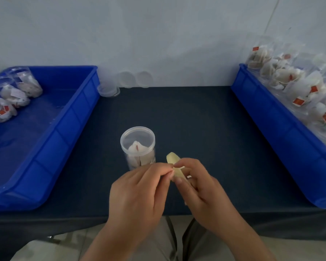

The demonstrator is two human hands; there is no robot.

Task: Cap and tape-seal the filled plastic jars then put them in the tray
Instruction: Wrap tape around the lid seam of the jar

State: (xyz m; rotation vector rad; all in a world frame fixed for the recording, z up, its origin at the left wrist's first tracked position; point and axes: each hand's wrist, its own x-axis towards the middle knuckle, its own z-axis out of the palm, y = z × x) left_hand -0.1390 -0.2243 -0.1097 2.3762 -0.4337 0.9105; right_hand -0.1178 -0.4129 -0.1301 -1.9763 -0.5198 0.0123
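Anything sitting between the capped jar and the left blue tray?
Nothing visible. The tabletop between the capped jar and the left blue tray lies bare; the spare lids sit at the far edge, off that line. Only the tray's own wall needs lifting over.

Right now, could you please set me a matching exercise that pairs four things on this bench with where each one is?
Things:
1. tape roll
2. upright jar
3. spare lids
4. left tray

Places:
a. at the far edge of the table, against the wall
b. standing mid-table, in front of the person
c. held between the left hand and right hand
d. at the table's left end, containing a few filled jars

Pairs: 1-c, 2-b, 3-a, 4-d.
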